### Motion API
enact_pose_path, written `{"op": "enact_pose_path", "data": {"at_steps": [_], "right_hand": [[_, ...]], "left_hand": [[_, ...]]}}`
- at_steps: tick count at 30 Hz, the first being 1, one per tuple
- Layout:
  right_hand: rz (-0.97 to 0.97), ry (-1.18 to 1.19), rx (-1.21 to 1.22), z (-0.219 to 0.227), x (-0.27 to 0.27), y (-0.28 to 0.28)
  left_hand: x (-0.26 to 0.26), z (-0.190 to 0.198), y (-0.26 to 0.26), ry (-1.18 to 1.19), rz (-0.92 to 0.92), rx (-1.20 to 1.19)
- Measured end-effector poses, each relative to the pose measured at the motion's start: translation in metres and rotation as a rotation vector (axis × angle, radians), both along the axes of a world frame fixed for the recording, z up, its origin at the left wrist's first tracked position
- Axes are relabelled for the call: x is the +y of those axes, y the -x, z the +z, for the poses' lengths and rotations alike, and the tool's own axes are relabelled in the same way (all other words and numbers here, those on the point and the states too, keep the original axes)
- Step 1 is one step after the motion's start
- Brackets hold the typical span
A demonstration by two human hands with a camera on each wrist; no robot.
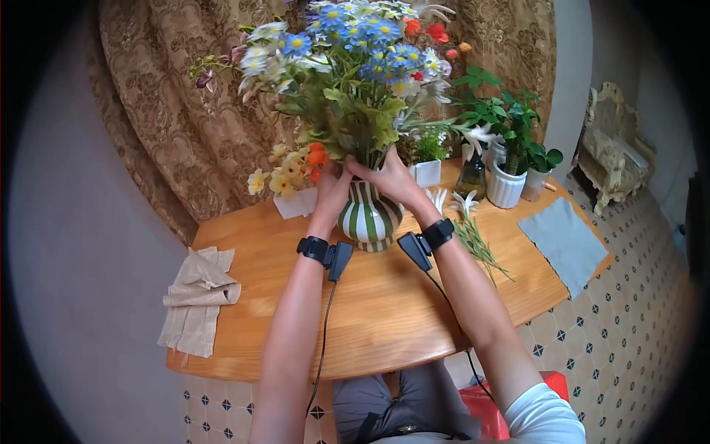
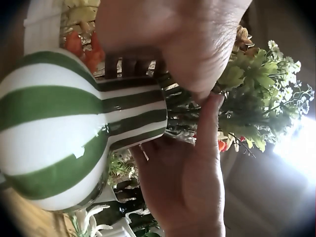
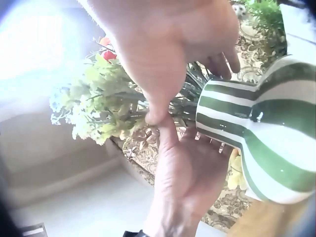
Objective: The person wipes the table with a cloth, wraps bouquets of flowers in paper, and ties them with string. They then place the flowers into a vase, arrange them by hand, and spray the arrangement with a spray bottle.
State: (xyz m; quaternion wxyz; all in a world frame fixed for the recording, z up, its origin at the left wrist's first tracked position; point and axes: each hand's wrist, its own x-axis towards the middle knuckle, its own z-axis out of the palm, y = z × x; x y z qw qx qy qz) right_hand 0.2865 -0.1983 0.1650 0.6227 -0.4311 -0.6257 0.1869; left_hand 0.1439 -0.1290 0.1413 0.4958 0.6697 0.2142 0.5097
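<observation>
A green-and-white striped vase stands on the wooden table, holding a large bunch of flowers. Both hands curl round the stems just above the vase's rim, the left hand on the left side and the right hand on the right. Their thumbs meet in front of the stems. In the left wrist view, the left hand is at the top and the right hand below. The right wrist view has the right hand above, the left hand below, and the fingers partly hidden behind the stems.
Loose white flowers with green stems lie right of the vase. Beyond are a dark bottle, a potted plant and a grey cloth. Crumpled beige cloth lies at the left; yellow flowers stand behind the left hand.
</observation>
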Motion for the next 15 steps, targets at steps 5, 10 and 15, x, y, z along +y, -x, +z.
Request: {"op": "enact_pose_path", "data": {"at_steps": [5,10,15], "right_hand": [[0.477,0.099,0.372,-0.009,0.015,-0.011],[0.449,0.194,0.361,-0.013,0.018,-0.014],[0.094,0.190,0.109,-0.044,0.029,-0.013]], "left_hand": [[-0.002,-0.024,-0.016,-0.086,0.089,0.066],[-0.028,-0.018,-0.006,-0.256,0.095,0.204],[-0.015,-0.034,-0.006,-0.317,0.205,0.200]]}}
